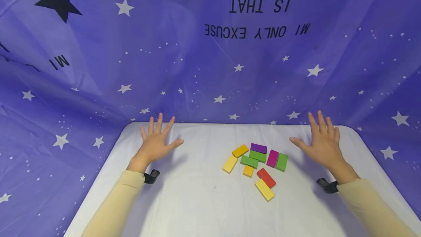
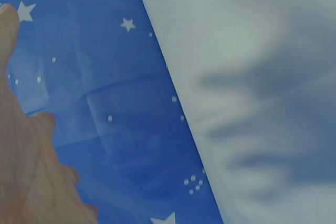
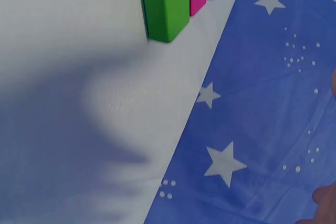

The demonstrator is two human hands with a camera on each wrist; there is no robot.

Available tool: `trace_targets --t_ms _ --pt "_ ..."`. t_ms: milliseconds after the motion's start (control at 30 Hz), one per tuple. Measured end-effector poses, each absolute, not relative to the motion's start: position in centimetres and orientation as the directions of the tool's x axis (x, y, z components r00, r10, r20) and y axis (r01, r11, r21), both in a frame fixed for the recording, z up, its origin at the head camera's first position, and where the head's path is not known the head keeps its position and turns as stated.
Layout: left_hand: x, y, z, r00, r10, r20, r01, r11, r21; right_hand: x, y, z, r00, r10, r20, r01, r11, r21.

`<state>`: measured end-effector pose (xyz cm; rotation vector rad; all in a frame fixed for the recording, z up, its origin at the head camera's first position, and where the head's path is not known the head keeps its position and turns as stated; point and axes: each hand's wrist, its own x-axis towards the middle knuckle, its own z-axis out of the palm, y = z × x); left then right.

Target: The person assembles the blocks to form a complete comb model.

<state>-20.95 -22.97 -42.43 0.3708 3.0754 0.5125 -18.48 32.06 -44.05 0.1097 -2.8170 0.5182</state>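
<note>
Both hands hover above a white table with fingers spread, holding nothing. My left hand is over the table's far left part, well away from the blocks. To the right of the blocks is my right hand, nearest a green block. Next to that block lies a magenta block. A purple block touches a green one, with another green block against it. Orange and pale yellow blocks lie at the left. A small orange block, a red block and a yellow block are nearer the front.
The white table has rounded far corners. Behind and beside it hangs a purple-blue cloth with stars and upside-down lettering. Each wrist wears a black strap with a small camera, one at the left wrist, one at the right wrist.
</note>
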Motion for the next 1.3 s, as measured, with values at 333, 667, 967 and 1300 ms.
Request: trace_targets --t_ms 333,667,967,1300 --pt "-21.1 -20.4 -43.5 -0.959 0.278 0.047 0.276 0.892 0.357 -18.2 30.1 -45.0 -0.959 -0.037 0.28 -0.141 0.921 -0.363" --pt "-21.1 -17.7 -45.3 -0.949 0.312 0.053 0.308 0.873 0.378 -18.1 27.6 -46.3 -0.957 -0.067 0.283 -0.18 0.9 -0.396" --pt "-20.8 -14.8 -46.8 -0.932 0.358 0.049 0.347 0.847 0.402 -18.0 25.1 -47.4 -0.961 -0.066 0.267 -0.178 0.89 -0.421" --pt "-21.4 -10.6 -48.2 -0.891 0.446 0.089 0.438 0.788 0.432 -18.6 22.4 -48.5 -0.979 -0.02 0.204 -0.115 0.876 -0.468"
